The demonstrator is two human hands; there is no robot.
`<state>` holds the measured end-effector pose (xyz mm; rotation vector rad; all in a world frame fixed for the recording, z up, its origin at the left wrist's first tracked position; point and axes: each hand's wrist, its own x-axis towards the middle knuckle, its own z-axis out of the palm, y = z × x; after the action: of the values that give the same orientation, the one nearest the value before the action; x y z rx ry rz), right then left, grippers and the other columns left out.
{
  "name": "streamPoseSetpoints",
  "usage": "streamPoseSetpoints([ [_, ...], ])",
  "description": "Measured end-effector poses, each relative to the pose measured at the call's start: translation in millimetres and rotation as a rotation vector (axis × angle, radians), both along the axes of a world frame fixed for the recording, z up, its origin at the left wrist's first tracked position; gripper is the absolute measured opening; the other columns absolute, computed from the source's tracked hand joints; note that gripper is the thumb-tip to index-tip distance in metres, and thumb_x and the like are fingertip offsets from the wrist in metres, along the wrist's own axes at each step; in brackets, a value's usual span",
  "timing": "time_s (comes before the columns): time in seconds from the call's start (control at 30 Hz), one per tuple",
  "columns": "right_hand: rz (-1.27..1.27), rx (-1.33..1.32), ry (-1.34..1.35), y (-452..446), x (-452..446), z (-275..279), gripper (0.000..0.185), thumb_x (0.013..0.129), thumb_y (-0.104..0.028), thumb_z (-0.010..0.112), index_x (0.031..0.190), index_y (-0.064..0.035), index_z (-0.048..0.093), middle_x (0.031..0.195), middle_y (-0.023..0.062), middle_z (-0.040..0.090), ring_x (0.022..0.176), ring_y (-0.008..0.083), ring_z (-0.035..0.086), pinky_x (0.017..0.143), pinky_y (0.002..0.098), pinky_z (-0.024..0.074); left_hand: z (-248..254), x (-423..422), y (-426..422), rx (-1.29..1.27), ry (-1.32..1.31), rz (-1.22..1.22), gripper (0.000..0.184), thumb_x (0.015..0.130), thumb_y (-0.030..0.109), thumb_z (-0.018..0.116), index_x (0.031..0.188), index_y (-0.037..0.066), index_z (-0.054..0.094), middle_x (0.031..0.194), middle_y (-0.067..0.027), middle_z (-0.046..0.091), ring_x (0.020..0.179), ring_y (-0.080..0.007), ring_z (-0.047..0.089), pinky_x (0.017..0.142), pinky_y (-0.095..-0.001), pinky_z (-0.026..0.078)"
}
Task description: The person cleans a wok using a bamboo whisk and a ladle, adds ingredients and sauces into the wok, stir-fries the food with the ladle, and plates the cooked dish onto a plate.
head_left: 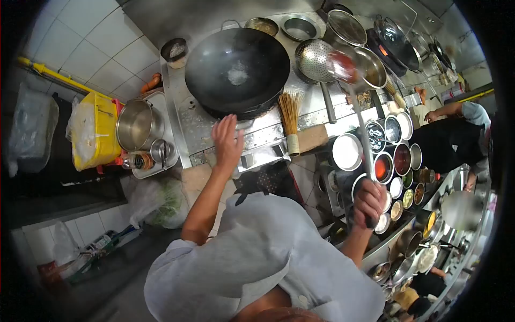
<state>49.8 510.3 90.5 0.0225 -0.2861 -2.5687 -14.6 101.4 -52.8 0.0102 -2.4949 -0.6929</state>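
Wok: pale patch at bottom; left hand near rim, fingers extended. Right hand gripping ladle, head blurred reddish. Bowl nearby: red contents.

Right grip closed round handle of ladle; bowl end raised, blurred, reddish. Left grip fingers extended, just beside near edge of black wok; contact unclear. Whitish patch at wok bottom. Right of wok on steel bench: bristle brush, perforated strainer. Round containers clustered near right grip. Second person far right.
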Motion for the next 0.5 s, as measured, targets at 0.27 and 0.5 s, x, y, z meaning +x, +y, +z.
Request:
streamPoseSetpoints([
  [0.27, 0.551, 0.555, -0.058, -135.0, -121.5, -62.7, 0.041, 0.104, -0.035, 0.042, 0.066, -0.0206, 0.04, 0.045, -0.0095, 0.033, 0.036, 0.0037, 0.034, 0.031, 0.0223, 0.0218, -17.2, -76.7, -17.4, 0.008, -0.003, -0.272, 0.013, 0.086, 0.012, 0.065, 0.095, 0.006, 0.072, 0.08, -0.0101, 0.062, 0.079, -0.0296, 0.06, 0.076, -0.0455, 0.047],
  [0.5, 0.206, 1.91, 0.736, -193.0, -150.8, -98.1, 0.047, 0.08, -0.019, 0.063, 0.125, -0.0057, 0.056, 0.079, 0.0125, 0.064, 0.062, 0.0236, 0.065, 0.055, 0.0386, 0.0532, -27.4, -77.0, -23.5, 0.186, -0.163, -0.352, 0.027, 0.098, 0.023, 0.058, 0.11, 0.002, 0.071, 0.092, -0.0201, 0.064, 0.086, -0.0374, 0.059, 0.08, -0.0468, 0.047],
])
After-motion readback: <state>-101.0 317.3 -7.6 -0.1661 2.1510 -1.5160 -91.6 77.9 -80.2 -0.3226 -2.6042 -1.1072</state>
